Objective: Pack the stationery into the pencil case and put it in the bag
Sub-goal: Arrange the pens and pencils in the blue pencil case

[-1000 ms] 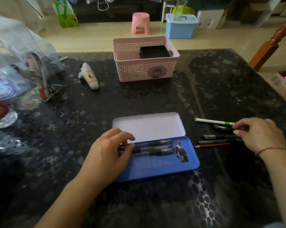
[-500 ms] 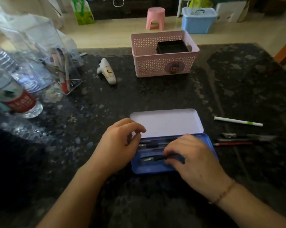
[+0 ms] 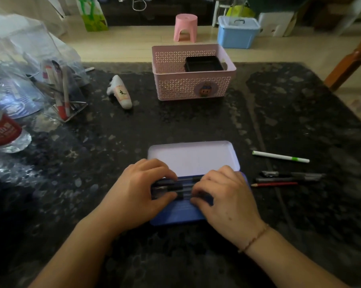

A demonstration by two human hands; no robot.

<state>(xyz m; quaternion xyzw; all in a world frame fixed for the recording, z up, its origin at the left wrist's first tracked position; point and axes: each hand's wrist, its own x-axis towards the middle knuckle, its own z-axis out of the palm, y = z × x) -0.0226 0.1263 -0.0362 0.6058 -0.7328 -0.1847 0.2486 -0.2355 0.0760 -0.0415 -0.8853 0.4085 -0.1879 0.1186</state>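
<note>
Both hands (image 3: pixel 187 196) press curled fingers on dark pens (image 3: pixel 185 187) in the open blue pencil case (image 3: pixel 181 215).

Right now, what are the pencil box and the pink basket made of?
The pencil case looks like thin painted metal, maybe tin: its open lid has a smooth pale inside and crisp rolled edges, though hard plastic is possible. The pink basket looks like moulded plastic, matte, with a regular pattern of small holes in its walls.
</note>
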